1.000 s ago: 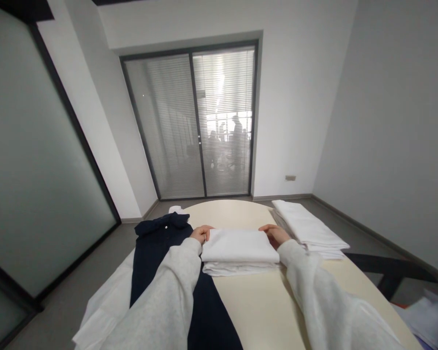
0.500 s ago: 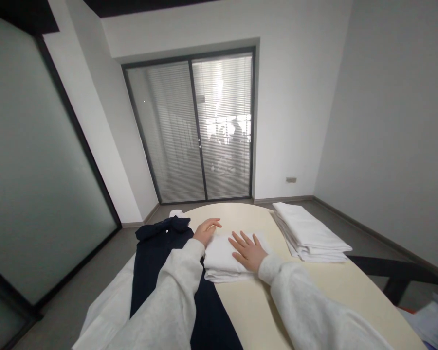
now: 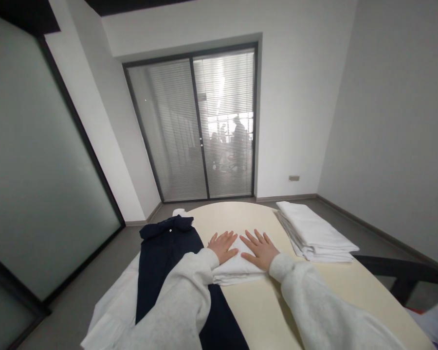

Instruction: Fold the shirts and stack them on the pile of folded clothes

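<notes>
A folded white cloth [image 3: 237,270] lies on the cream table [image 3: 255,311] in front of me. My left hand [image 3: 223,245] rests flat on its left part, fingers spread. My right hand [image 3: 261,249] presses flat on its right part, fingers spread too. Neither hand grips anything. Both arms wear light grey sleeves. A dark navy shirt [image 3: 164,253] lies spread out just left of the cloth, its collar pointing away from me.
A stack of folded white cloths [image 3: 314,233] sits at the table's far right. White fabric [image 3: 109,306] hangs under the navy shirt at the left edge. A dark chair [image 3: 401,277] stands to the right. Glass doors with blinds [image 3: 204,126] are behind.
Both hands left the sides of the folded cloth and moved onto its top, now lying flat with fingers spread. The view shifted slightly.
</notes>
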A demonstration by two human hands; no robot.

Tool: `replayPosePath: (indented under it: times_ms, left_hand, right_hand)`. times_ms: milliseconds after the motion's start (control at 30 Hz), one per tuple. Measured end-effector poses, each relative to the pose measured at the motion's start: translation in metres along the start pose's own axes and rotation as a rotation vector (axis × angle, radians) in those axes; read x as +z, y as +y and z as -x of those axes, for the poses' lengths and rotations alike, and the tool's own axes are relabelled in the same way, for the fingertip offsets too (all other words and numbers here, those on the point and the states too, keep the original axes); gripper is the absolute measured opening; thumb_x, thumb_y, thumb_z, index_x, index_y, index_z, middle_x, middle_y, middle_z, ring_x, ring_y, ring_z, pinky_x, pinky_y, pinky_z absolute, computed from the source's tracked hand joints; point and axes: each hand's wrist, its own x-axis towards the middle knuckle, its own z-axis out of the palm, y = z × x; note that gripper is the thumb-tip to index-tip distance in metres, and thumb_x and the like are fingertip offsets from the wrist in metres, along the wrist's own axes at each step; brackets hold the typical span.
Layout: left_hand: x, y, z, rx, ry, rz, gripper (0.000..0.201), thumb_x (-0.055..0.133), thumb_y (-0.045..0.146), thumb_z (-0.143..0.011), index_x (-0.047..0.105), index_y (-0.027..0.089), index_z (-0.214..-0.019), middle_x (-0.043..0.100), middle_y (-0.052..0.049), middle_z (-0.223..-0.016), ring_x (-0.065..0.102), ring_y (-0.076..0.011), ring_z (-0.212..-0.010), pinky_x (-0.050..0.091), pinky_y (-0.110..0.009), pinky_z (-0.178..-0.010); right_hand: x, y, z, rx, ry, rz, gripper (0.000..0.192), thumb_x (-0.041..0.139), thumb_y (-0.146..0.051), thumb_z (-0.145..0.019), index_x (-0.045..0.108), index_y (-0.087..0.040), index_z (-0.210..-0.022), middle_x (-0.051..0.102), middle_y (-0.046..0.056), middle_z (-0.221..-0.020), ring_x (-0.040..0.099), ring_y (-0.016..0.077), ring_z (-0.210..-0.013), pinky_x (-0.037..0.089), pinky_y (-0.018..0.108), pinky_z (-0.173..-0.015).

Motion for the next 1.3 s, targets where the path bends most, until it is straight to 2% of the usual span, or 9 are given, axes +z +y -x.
replayPosePath:
  times_ms: [400, 567, 767, 933, 1000, 1067, 1200, 1300]
  left_hand:
    - [0.006, 0.002, 0.003, -0.014, 0.066, 0.056, 0.057, 0.03, 0.053, -0.087, 0.022, 0.032, -0.139, 0.021, -0.001, -0.147, 0.017, -0.0218, -0.134, 0.007, -0.047, -0.107]
    - [0.008, 0.006, 0.001, -0.003, 0.079, 0.026, 0.057, 0.027, 0.054, -0.087, 0.022, 0.032, -0.14, 0.021, -0.002, -0.147, 0.018, -0.0225, -0.134, 0.009, -0.049, -0.106]
    - [0.009, 0.012, -0.001, -0.006, 0.08, -0.024, 0.056, 0.027, 0.053, -0.088, 0.022, 0.031, -0.139, 0.021, -0.002, -0.147, 0.018, -0.0222, -0.134, 0.011, -0.047, -0.107]
    - [0.009, 0.015, -0.001, -0.004, 0.085, -0.027, 0.054, 0.027, 0.051, -0.089, 0.023, 0.032, -0.139, 0.021, -0.001, -0.147, 0.018, -0.0213, -0.134, 0.011, -0.046, -0.107]
    - [0.01, 0.015, 0.0, -0.007, 0.101, -0.017, 0.054, 0.028, 0.051, -0.089, 0.024, 0.032, -0.139, 0.022, -0.001, -0.147, 0.019, -0.021, -0.134, 0.01, -0.045, -0.107]
    - [0.012, 0.015, 0.0, -0.012, 0.115, -0.009, 0.053, 0.029, 0.051, -0.088, 0.025, 0.032, -0.138, 0.023, -0.001, -0.147, 0.019, -0.0208, -0.134, 0.01, -0.044, -0.107]
    - [0.013, 0.015, 0.0, -0.006, 0.124, 0.004, 0.054, 0.027, 0.053, -0.088, 0.025, 0.032, -0.138, 0.024, -0.001, -0.146, 0.021, -0.0214, -0.133, 0.011, -0.046, -0.107]
    - [0.012, 0.015, 0.001, 0.001, 0.133, 0.014, 0.055, 0.028, 0.053, -0.088, 0.026, 0.031, -0.138, 0.025, -0.002, -0.146, 0.022, -0.0224, -0.133, 0.011, -0.047, -0.106]
  right_hand:
    - [0.002, 0.0, 0.003, 0.009, 0.051, -0.018, 0.067, 0.024, -0.068, -0.081, 0.026, -0.034, -0.139, 0.022, 0.001, -0.146, 0.009, 0.0318, -0.135, 0.006, 0.054, -0.105]
    - [0.0, 0.004, 0.004, 0.033, 0.057, -0.032, 0.065, 0.02, -0.065, -0.084, 0.03, -0.03, -0.138, 0.026, 0.001, -0.145, 0.014, 0.0295, -0.134, 0.008, 0.051, -0.106]
    - [0.004, 0.008, 0.007, 0.027, 0.073, 0.011, 0.063, 0.02, -0.061, -0.085, 0.028, -0.029, -0.139, 0.025, 0.002, -0.145, 0.013, 0.0293, -0.134, 0.008, 0.051, -0.106]
    - [0.006, 0.009, 0.008, 0.025, 0.132, 0.004, 0.062, 0.024, -0.059, -0.085, 0.03, -0.028, -0.138, 0.024, 0.004, -0.146, 0.016, 0.0279, -0.134, 0.008, 0.051, -0.106]
    - [0.006, 0.011, 0.008, 0.097, 0.199, 0.02, 0.062, 0.025, -0.057, -0.085, 0.027, -0.025, -0.139, 0.022, 0.005, -0.147, 0.015, 0.0262, -0.134, 0.005, 0.051, -0.106]
    - [0.005, 0.014, 0.008, 0.218, 0.212, 0.041, 0.064, 0.025, -0.055, -0.085, 0.027, -0.022, -0.14, 0.021, 0.007, -0.147, 0.012, 0.0269, -0.135, 0.002, 0.053, -0.105]
    - [0.005, 0.021, 0.009, 0.411, 0.065, 0.008, 0.073, 0.027, -0.064, -0.081, 0.028, -0.02, -0.139, 0.016, 0.009, -0.148, 0.012, 0.0347, -0.133, 0.015, 0.054, -0.101]
    - [0.006, 0.023, 0.01, 0.541, 0.057, 0.004, 0.088, 0.027, -0.07, -0.077, 0.02, -0.01, -0.141, 0.02, 0.02, -0.144, 0.02, 0.0367, -0.131, 0.02, 0.048, -0.1]
